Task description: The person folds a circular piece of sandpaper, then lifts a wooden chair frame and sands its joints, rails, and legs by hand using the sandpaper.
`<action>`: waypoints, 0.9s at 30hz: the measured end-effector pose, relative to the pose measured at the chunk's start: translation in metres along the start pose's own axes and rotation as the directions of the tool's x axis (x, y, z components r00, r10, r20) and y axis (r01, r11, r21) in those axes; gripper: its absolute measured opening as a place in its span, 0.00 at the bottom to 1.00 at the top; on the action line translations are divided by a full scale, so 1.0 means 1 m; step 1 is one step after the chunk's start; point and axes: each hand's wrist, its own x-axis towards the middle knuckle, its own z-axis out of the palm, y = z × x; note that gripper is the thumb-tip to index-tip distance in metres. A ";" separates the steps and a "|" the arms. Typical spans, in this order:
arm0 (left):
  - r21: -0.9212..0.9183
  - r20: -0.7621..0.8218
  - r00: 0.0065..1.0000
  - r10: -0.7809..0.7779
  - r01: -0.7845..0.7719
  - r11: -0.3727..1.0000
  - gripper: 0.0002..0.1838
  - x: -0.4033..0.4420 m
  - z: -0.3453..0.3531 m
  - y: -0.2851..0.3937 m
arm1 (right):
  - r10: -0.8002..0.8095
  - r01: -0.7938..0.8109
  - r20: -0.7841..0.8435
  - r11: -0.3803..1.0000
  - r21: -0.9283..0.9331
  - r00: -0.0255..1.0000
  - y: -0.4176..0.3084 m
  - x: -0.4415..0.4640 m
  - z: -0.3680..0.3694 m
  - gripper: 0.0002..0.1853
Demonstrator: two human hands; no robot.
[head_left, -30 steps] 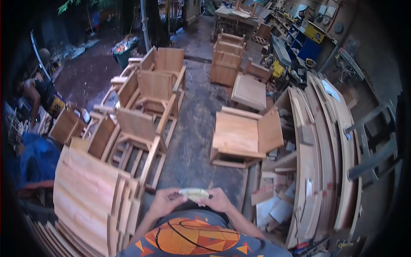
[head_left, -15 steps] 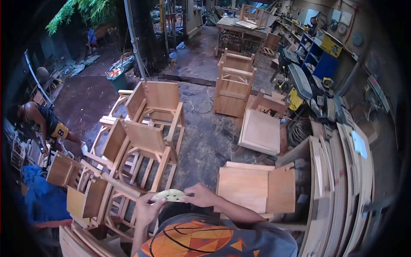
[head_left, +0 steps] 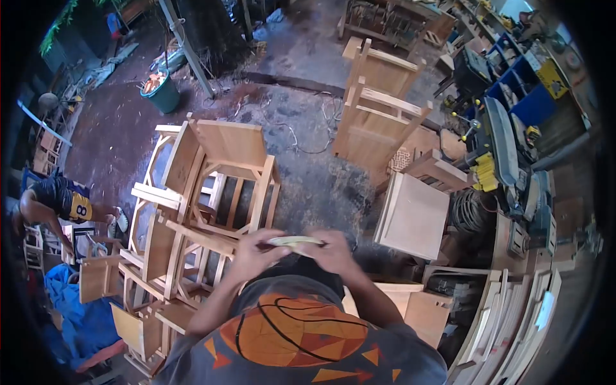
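Note:
A pale yellow-green sanding disc (head_left: pixel 295 241), seen almost edge-on, is held level in front of my chest. My left hand (head_left: pixel 255 254) grips its left end between thumb and fingers. At the opposite end, my right hand (head_left: pixel 332 251) pinches the disc the same way. The holes in its face hardly show at this angle. Just beyond my hands and to the left stand unfinished wooden chairs (head_left: pixel 230 146), close together, with bare wood seats and frames.
A person (head_left: pixel 61 199) bends over at the far left near a blue tarp (head_left: pixel 83 311). A green bin (head_left: pixel 163 95) stands beyond the chairs. Stacked flat panels (head_left: pixel 414 215) lie on the right, with leaning boards (head_left: pixel 507 327) nearer me. A cord (head_left: pixel 301 146) trails over the floor.
My view has tilted down and turned. Both hands have drawn level, and the disc has gone from showing its holed face to nearly edge-on. The person at left has shifted in the view.

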 end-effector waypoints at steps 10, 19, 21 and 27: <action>0.111 0.605 0.775 0.184 -0.311 0.944 0.11 0.386 0.076 0.021 | 0.125 0.025 -0.453 0.950 0.311 0.883 0.046 0.173 -0.185 0.11; 0.049 0.510 0.851 0.124 -0.172 0.984 0.09 0.661 -0.008 0.126 | -0.065 0.073 -0.477 0.997 -0.001 0.876 -0.003 0.513 -0.283 0.05; 0.071 0.470 0.882 0.033 -0.075 0.995 0.09 0.729 -0.028 0.117 | -0.115 0.062 -0.529 0.991 -0.116 0.841 0.011 0.585 -0.295 0.04; 0.310 0.746 0.663 -0.065 -0.260 0.914 0.09 1.001 -0.074 0.166 | 0.048 0.180 -0.715 0.954 0.238 0.697 0.066 0.795 -0.363 0.05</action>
